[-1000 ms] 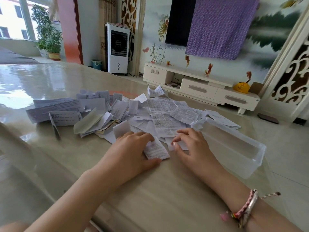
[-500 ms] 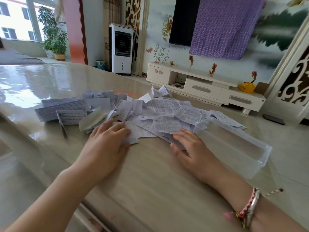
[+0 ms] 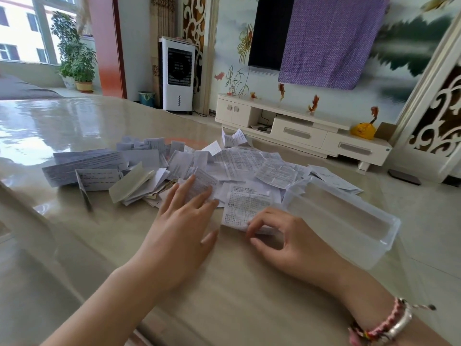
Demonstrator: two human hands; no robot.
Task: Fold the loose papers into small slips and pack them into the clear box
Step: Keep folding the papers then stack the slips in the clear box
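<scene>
I see the glossy counter (image 3: 74, 126) filling most of the frame, and it looks slick, so thin paper will likely slide if I push it flat. The heap of loose papers (image 3: 237, 163) spreads across the middle, from centre left to the right. They look light, limp and easily creased, so I judge an edge or corner the best place to take hold. The clear box (image 3: 349, 221) sits at right centre, touching the heap; it looks empty, rigid and light enough to skid. My left hand (image 3: 179, 236) lies flat at centre, straight fingers resting on a slip, gripping nothing. My right hand (image 3: 289, 240) curls its fingers over the near edge of a printed receipt (image 3: 245, 203), apparently pinching it.
</scene>
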